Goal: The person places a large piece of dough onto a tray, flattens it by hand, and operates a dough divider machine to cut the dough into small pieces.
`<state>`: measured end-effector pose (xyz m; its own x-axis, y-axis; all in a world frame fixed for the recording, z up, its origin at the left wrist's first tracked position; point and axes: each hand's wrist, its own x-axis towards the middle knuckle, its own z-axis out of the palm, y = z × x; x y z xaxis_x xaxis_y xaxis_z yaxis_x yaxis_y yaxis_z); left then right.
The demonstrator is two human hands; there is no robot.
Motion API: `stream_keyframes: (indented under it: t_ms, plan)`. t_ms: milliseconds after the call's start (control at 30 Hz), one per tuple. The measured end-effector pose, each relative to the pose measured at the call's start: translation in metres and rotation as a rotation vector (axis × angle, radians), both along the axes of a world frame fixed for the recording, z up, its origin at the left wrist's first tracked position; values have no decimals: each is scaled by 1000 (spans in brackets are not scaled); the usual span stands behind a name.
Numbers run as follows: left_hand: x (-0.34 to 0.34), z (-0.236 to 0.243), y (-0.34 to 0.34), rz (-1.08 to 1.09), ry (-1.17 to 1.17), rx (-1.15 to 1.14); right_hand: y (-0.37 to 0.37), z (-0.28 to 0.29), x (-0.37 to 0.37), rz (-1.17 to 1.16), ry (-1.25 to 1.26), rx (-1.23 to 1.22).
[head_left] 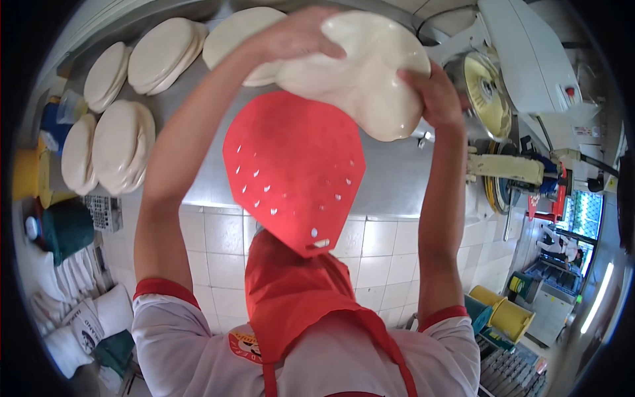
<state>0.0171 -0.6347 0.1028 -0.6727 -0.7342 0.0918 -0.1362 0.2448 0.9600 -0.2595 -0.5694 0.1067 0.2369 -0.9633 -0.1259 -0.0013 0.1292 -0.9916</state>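
Note:
A large, smooth, pale sheet of dough [377, 66] spans my two hands over the far side of the steel table [403, 178]. My left hand [301, 33] grips the dough near its upper left, the thumb pressed on top. On the right edge, my right hand [436, 92] holds the same sheet with its thumb over it and the other fingers hidden. The dough sags in folds between them. Just below it lies a red sheet-like board [294, 152] with small slots and a handle hole, its near end overhanging the table edge.
Flattened dough rounds lie on the table's left: one stack [165, 56] at the back, another [122, 149] nearer, and a round [241, 40] behind my left forearm. At right stands a white machine [526, 53] beside a round yellowish bowl [487, 92]. White sacks [99, 317] sit lower left.

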Motion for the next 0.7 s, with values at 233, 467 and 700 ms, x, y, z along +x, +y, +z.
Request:
stream_keyframes:
  t_ms: [233, 467, 700]
  plan:
    - [43, 14, 95, 156, -194, 211, 66, -27, 17, 91, -16, 168]
    - [77, -268, 99, 466, -634, 305, 158, -264, 101, 42, 1072, -375]
    - [42, -266, 79, 216, -366, -298, 211, -267, 169, 89, 1540, -327]
